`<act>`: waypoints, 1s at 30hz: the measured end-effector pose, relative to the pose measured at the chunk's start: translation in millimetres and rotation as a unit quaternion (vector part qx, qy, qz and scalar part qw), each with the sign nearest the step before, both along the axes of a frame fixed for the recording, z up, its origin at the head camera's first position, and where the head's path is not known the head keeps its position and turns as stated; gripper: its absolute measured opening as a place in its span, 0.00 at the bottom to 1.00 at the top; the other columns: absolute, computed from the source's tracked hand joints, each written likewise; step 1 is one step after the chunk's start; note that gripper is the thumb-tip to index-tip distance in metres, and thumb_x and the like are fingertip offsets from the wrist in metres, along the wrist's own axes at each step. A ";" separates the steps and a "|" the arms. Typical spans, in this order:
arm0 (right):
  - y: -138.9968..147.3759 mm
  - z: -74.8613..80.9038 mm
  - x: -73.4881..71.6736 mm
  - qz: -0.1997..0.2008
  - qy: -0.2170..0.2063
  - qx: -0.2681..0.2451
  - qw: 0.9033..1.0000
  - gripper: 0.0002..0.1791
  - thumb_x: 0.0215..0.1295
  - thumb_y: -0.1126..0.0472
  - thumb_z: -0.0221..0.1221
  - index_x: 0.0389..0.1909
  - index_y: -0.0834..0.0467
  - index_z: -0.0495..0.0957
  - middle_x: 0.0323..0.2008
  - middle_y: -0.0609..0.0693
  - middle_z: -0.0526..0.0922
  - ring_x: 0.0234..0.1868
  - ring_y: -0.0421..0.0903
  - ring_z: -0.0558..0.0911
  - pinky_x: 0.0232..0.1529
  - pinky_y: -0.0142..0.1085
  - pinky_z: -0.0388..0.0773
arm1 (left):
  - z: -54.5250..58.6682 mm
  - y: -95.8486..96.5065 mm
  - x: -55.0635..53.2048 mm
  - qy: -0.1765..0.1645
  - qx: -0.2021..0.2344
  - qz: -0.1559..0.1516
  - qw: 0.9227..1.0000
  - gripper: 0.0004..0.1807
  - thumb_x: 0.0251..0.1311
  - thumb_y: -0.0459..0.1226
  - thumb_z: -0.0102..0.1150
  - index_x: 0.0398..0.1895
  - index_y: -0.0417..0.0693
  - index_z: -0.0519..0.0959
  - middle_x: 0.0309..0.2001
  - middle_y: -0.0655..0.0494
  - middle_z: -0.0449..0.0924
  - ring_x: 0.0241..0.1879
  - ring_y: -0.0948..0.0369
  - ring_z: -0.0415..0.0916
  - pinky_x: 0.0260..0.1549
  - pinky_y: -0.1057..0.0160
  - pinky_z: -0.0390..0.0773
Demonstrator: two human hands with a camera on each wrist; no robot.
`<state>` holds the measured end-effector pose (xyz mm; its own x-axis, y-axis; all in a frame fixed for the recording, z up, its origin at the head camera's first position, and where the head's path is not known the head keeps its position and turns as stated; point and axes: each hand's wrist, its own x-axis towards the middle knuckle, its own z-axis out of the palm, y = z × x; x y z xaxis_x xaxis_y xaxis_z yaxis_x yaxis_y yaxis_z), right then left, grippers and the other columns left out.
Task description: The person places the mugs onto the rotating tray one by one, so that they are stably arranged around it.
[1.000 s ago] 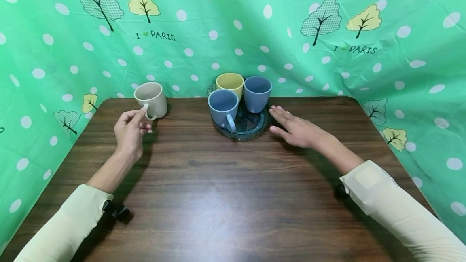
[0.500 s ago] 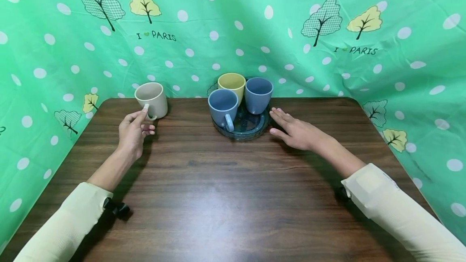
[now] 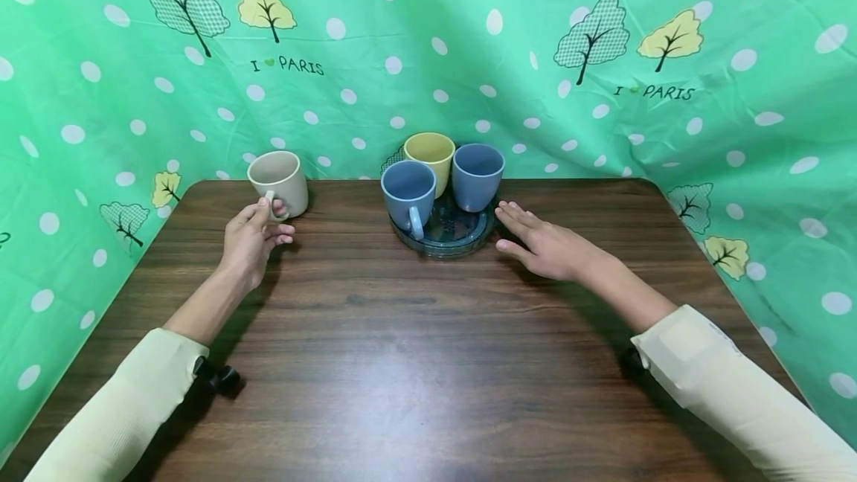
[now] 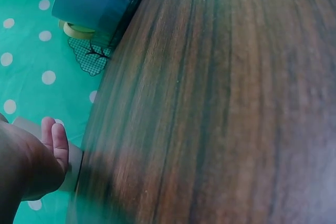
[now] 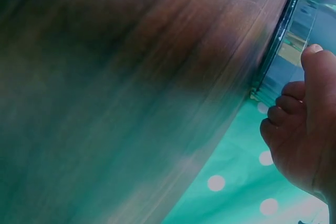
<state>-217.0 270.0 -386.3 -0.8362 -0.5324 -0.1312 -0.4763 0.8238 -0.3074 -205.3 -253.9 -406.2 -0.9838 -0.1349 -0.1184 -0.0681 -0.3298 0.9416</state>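
Observation:
My left hand pinches the handle of a beige mug that stands upright at the table's back left. In the left wrist view only part of that hand shows, with the mug mostly hidden behind it. Near the back centre, a round, dark clear tray bears a blue mug with its handle towards me, a yellow cup behind, and another blue cup to the right. Straight fingers of my right hand touch or nearly touch the tray's right rim.
The dark wooden table reaches back to a green dotted cloth hanging behind and beside it. The beige mug and the tray both stand close to the table's back edge.
The cups on the tray have turned clockwise: yellow and right blue cups shifted right, the front blue mug slightly left and back. My left fingers have moved right, further into the beige mug's handle.

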 end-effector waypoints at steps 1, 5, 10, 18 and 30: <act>0.0 0.3 0.6 0.000 0.000 0.001 1.000 0.43 0.93 0.37 0.45 0.94 0.56 0.48 0.94 0.61 0.45 0.93 0.66 0.51 0.90 0.67 0.56 | 0.0 0.3 -0.4 0.000 0.002 -0.001 1.000 0.17 0.88 0.49 0.53 0.58 0.44 0.80 0.51 0.58 0.85 0.35 0.63 0.87 0.39 0.67 0.89; 0.0 0.1 2.5 0.003 0.003 -0.001 1.000 0.43 0.93 0.37 0.45 0.94 0.56 0.48 0.94 0.61 0.46 0.93 0.66 0.51 0.89 0.68 0.57 | 0.2 1.0 -1.2 0.000 -0.003 -0.005 1.000 0.18 0.89 0.48 0.51 0.58 0.43 0.80 0.50 0.58 0.85 0.37 0.62 0.86 0.41 0.68 0.89; -0.7 0.0 4.8 0.004 0.008 0.000 1.000 0.43 0.93 0.36 0.44 0.94 0.56 0.49 0.93 0.63 0.47 0.92 0.69 0.53 0.88 0.69 0.59 | 0.0 -0.3 -2.5 -0.001 -0.006 -0.008 1.000 0.18 0.89 0.49 0.50 0.58 0.43 0.79 0.48 0.59 0.86 0.38 0.63 0.86 0.42 0.68 0.89; -1.7 1.4 6.7 0.000 0.004 0.002 1.000 0.43 0.92 0.36 0.45 0.94 0.55 0.49 0.93 0.62 0.47 0.92 0.68 0.53 0.88 0.69 0.60 | 0.9 -0.7 -5.1 -0.012 -0.019 -0.017 1.000 0.21 0.89 0.52 0.46 0.60 0.46 0.80 0.51 0.59 0.84 0.43 0.61 0.83 0.43 0.67 0.89; -3.4 -0.1 14.2 0.010 0.018 -0.001 1.000 0.43 0.92 0.37 0.47 0.93 0.57 0.52 0.93 0.62 0.50 0.92 0.66 0.55 0.86 0.69 0.62 | 4.5 0.5 -7.1 -0.007 -0.008 -0.025 1.000 0.19 0.91 0.47 0.46 0.57 0.45 0.83 0.47 0.60 0.90 0.42 0.62 0.84 0.43 0.67 0.89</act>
<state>-202.8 266.7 -386.4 -0.8294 -0.5495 -0.1008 -0.5035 0.8135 -0.2911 -212.4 -253.4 -401.7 -0.9876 -0.0880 -0.1300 -0.0968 -0.3106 0.9456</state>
